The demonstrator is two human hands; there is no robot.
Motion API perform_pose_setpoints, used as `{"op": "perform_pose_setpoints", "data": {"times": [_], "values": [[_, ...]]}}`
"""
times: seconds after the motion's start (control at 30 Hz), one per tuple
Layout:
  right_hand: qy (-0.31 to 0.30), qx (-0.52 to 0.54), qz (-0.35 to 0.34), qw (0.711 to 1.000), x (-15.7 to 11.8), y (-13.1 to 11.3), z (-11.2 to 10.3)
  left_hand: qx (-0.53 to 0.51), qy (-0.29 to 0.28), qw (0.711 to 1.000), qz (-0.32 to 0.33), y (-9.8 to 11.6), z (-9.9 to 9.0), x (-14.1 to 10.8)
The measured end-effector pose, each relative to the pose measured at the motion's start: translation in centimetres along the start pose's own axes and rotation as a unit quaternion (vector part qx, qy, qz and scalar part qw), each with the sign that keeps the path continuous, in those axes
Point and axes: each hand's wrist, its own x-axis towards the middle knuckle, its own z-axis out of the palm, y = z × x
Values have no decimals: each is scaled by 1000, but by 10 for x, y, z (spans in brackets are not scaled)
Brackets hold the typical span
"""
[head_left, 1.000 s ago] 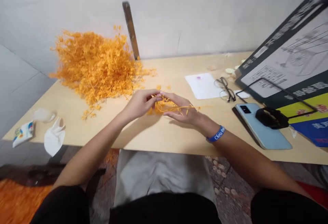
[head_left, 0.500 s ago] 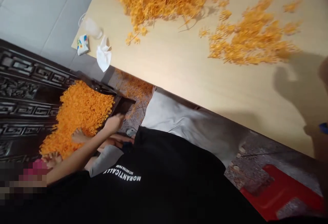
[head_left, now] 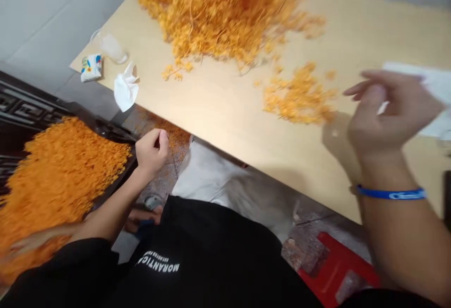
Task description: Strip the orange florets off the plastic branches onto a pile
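My left hand (head_left: 151, 153) is closed in a fist beside the table's near edge, over the floor; nothing shows in it. My right hand (head_left: 387, 106), with a blue wristband (head_left: 391, 193), hovers above the table at the right. Its fingers are loosely bent and apart from the palm, holding nothing I can see. Just left of it lies a small bunch of orange dried flowers (head_left: 299, 94). A far larger heap of orange flowers (head_left: 218, 12) covers the table's far middle.
On the pale table (head_left: 225, 106) are a crumpled tissue (head_left: 126, 87), a tissue packet (head_left: 91, 67), a clear cup (head_left: 113, 49) and white paper (head_left: 435, 82). Orange flowers (head_left: 66, 162) fill a dark carved bench at left, with another person's arm (head_left: 45, 237) over them. A red stool (head_left: 334, 270) stands below.
My right hand has come into view over the table from the right. The view has shifted, showing more of the table's right side. My left hand now appears higher, nearer the table edge.
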Motion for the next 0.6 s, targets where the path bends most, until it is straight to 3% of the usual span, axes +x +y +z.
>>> {"op": "perform_pose_setpoints", "data": {"times": [0.07, 0.13, 0.23, 0.33, 0.43, 0.6], "values": [[32, 12, -71, 997, 4, 0, 0, -159, 154, 970, 101, 48, -6, 37], [42, 18, -83, 996, 7, 2, 0, -243, 202, 934, 166, 100, -7, 75], [35, 16, -52, 998, 11, 5, -2, -273, 142, 932, 191, 171, 15, 139], [31, 18, -26, 999, 14, 4, -5, -258, 46, 938, 229, 216, 56, 202], [28, 20, -11, 999, 15, 4, -6, -197, -19, 943, 267, 227, 94, 239], [10, 28, 6, 1000, 16, 5, -5, -85, -41, 964, 248, 197, 120, 248]]}}
